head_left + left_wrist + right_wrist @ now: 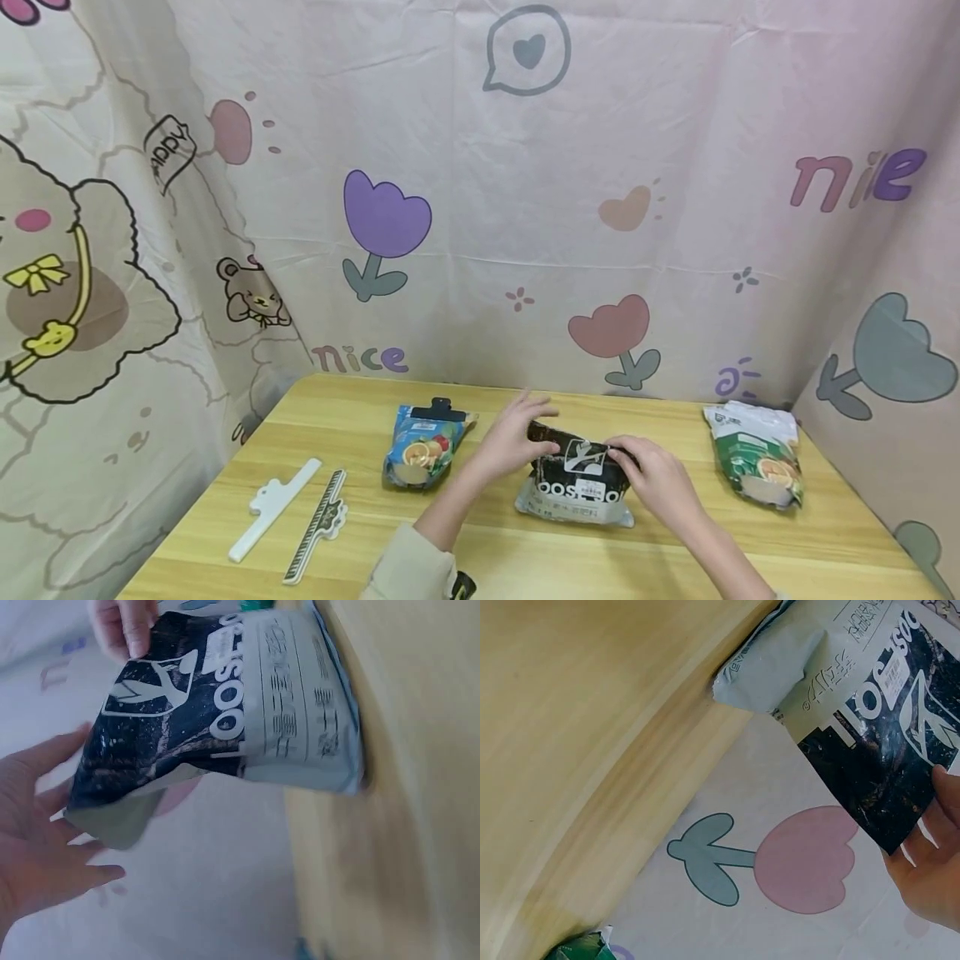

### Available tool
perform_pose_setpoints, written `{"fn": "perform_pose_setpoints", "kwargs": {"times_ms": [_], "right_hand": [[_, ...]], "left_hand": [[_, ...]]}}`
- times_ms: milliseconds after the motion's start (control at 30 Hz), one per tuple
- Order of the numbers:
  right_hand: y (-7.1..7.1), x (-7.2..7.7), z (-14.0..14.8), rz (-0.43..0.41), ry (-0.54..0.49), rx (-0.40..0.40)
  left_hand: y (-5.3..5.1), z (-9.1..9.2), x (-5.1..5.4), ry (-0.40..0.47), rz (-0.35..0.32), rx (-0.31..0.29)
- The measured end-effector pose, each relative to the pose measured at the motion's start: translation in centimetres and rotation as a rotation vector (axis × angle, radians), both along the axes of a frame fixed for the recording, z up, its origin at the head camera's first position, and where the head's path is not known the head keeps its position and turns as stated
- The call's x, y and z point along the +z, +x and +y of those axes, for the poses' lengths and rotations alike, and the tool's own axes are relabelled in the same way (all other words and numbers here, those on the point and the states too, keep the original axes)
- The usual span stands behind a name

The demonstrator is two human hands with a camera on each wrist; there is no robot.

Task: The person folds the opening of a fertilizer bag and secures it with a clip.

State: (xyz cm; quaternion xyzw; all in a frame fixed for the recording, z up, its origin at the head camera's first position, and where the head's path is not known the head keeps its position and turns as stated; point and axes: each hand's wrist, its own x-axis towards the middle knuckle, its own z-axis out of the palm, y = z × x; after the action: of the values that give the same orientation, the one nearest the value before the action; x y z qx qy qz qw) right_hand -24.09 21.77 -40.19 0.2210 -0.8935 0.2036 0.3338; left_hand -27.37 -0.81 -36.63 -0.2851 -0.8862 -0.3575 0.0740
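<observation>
A black and pale grey bag (pixel 588 487) with white lettering stands on the table, its black upper part raised and its top leaning. My right hand (pixel 660 483) pinches the bag's upper right corner, thumb in front and fingers behind, as the right wrist view also shows (pixel 930 862). At the opposite top corner is my left hand (pixel 513 442), fingers spread and straight. In the left wrist view the left hand (pixel 45 832) has its thumb beside the bag's edge, and a loose flap hangs near the fingers; whether they touch, I cannot tell.
A blue bag (pixel 423 450) with a black clip (pixel 440 408) on its top stands to the left. A white clip (pixel 273 508) and a patterned ruler-like clip (pixel 317 525) lie further left. At the right lies a green and white bag (pixel 757 458). Printed curtain (pixel 495 208) borders the table.
</observation>
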Motion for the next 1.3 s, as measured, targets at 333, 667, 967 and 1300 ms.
{"fn": "perform_pose_setpoints", "kwargs": {"times_ms": [333,667,967,1300], "right_hand": [[-0.2,1.0,0.0,-0.141,0.061,0.007],[-1.1,0.2,-0.8,-0.192,0.262,0.12],[-1.2,-0.9,-0.6,-0.104,0.243,0.115],[-1.2,-1.7,-0.6,-0.002,0.181,0.117]], "left_hand": [[0.7,3.4,1.3,-0.731,0.455,0.047],[0.6,4.8,0.5,-0.831,0.398,0.026],[0.7,4.8,0.2,-0.808,0.382,0.02],[0.7,5.0,-1.0,-0.774,0.486,0.062]]}}
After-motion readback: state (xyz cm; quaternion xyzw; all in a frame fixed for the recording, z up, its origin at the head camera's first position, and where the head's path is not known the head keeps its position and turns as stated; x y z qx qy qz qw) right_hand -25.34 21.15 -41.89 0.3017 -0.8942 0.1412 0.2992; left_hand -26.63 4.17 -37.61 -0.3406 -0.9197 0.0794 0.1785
